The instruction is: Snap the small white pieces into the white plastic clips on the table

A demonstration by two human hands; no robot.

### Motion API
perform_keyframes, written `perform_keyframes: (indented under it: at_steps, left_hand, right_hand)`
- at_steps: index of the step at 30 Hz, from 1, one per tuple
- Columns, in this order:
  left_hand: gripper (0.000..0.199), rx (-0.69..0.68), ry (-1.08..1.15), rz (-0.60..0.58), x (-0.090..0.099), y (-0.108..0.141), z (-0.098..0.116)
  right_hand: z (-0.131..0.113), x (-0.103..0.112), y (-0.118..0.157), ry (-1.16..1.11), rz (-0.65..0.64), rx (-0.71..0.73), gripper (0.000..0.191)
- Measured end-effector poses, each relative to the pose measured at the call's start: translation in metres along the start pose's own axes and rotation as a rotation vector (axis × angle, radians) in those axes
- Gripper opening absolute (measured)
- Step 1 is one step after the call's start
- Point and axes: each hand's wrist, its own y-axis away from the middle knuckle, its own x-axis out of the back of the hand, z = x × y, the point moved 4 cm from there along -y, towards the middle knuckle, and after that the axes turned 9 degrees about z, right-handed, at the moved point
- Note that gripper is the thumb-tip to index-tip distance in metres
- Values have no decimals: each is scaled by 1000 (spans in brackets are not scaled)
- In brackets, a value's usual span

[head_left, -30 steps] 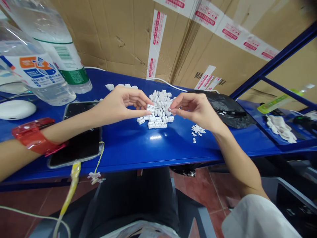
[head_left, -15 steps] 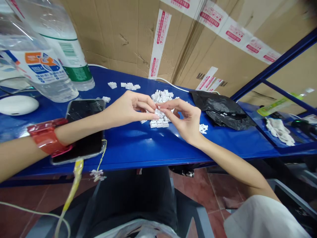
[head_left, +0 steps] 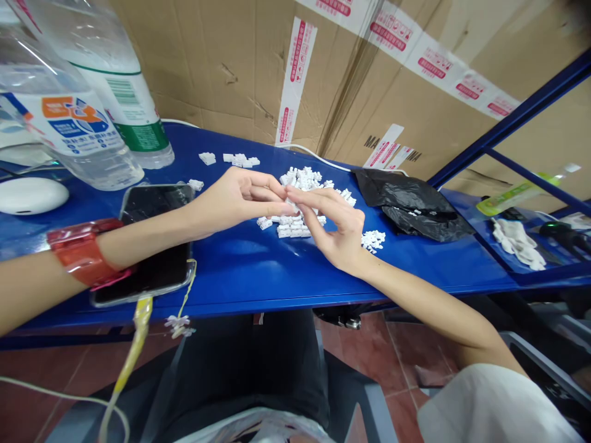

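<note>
My left hand (head_left: 244, 200) and my right hand (head_left: 337, 224) meet above the blue table. Between their fingertips is a small white plastic piece (head_left: 292, 205), mostly covered by the fingers. The left thumb and fingers pinch it from the left; the right fingers press against it from the right. Behind the hands lies a heap of small white pieces (head_left: 302, 177). Just below the fingertips, white blocks (head_left: 293, 229) sit lined up in rows. A smaller pile of tiny white parts (head_left: 373, 240) rests beside my right wrist.
A phone (head_left: 157, 271) with a yellow-wrapped cable (head_left: 141, 326) lies under my left forearm. Two plastic bottles (head_left: 99, 132) and a white mouse-shaped object (head_left: 32, 195) stand at left. A black plastic bag (head_left: 410, 203) lies right; cardboard boxes (head_left: 221, 61) line the back.
My right hand has shifted slightly left and its fingers have closed in over the small white piece at the left fingertips. My left hand has hardly moved.
</note>
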Motion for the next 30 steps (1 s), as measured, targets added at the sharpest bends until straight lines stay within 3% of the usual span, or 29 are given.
perform_keyframes:
  at_steps: [5,10,12,14,17,21,24,27,30]
  left_hand:
    - [27,5,66,39,3,1,2]
    - [26,-13,65,56,3,2,10]
    - [26,-40,24,93,5,2,16]
    - [25,-56,-10,108,6,3,20]
    - [26,-50,-19,44,4,3,17]
    - [29,-30,-25,-38,2,4,8]
    - [33,-32,-26,-62,0,3,5]
    - [34,-32,-20,-68,-1,3,6]
    - [31,-37,-18,-51,0,3,9]
  right_hand:
    - [-2,-3,4,66,-109,84,45]
    - [-7,3,-5,53,-218,9,46]
    - [-3,18,-20,81,-207,-67,47]
    - [7,42,-37,147,-192,-159,35]
    - [21,75,-50,175,-426,-309,13]
    - [17,109,-25,150,-714,-394,10]
    - [7,117,11,162,-800,-422,15]
    - [4,113,37,188,-775,-460,15]
    - [6,107,42,183,-695,-437,14]
